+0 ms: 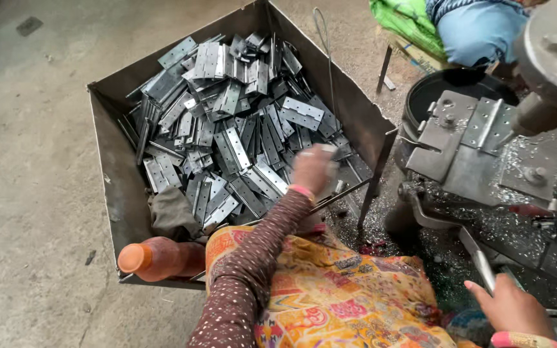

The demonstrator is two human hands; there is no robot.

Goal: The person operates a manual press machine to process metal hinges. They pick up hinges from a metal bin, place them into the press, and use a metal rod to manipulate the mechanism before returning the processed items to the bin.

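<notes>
My left hand [312, 169] reaches into a large metal bin [117, 193] heaped with several flat grey steel hinges [233, 122]. The hand is blurred; it seems to close on a hinge near the bin's right side, but the grip is unclear. My right hand [509, 308] is at the lower right, curled around a thin metal lever [481, 264] of the machine. A hinge plate [488, 125] lies on the machine's table [472, 161].
An orange bottle [159, 258] and a brown cloth [172, 216] rest in the bin's near corner. Metal shavings cover the machine bed [517, 225]. A black round tub [459, 87] stands behind. Another person in blue [478, 29] sits at top right. Concrete floor [27, 161] lies left.
</notes>
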